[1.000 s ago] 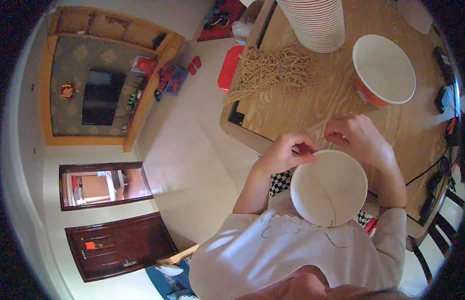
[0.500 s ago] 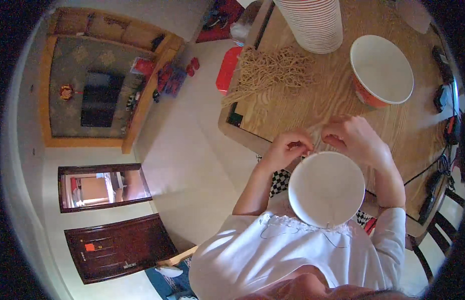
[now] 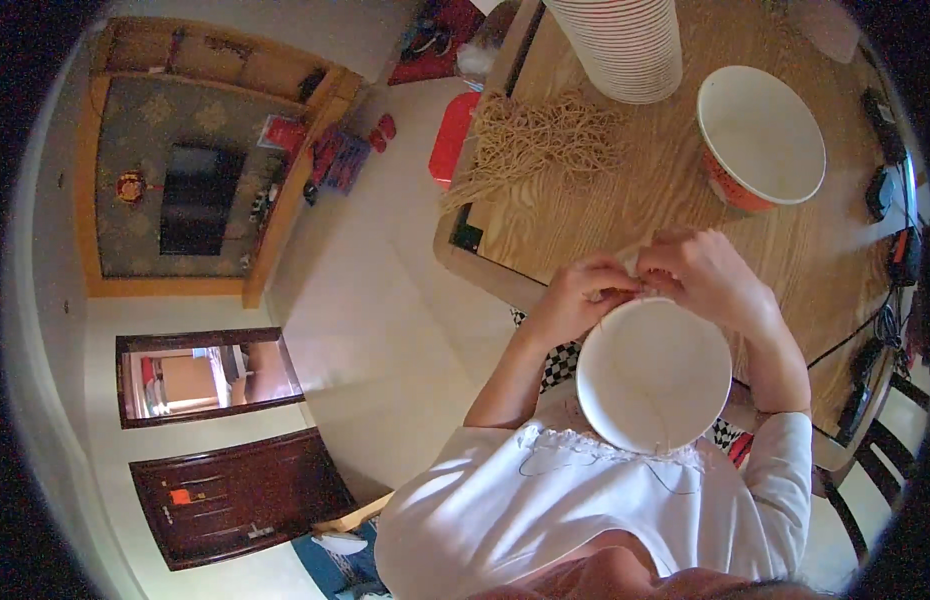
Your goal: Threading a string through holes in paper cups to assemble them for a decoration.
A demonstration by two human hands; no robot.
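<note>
A white paper bucket (image 3: 653, 378) rests against my white shirt, its round mouth facing up. At its far rim the fingertips of my left hand (image 3: 588, 292) and my right hand (image 3: 707, 278) come close together, both pinching. Between them shows a bit of pale tan cord, mostly hidden by the fingers. A thin strand crosses the bucket's mouth faintly. Beyond my hands, a loose heap of tan cord (image 3: 545, 140) lies on the wooden table (image 3: 585, 225). Another white bucket with an orange-red outside (image 3: 761, 140) stands to the right of it.
A tall stack of nested paper buckets (image 3: 625, 50) stands at the table's far side. A red stool (image 3: 453, 140) is beyond the left edge. Dark devices and cables (image 3: 890, 265) lie along the right edge, near a dark slatted chair (image 3: 880, 465). Loose thread hangs on my shirt.
My left hand has moved slightly right and up, so its fingertips now meet my right hand's at the rim. The right fingers have curled inward. The bucket has barely moved.
</note>
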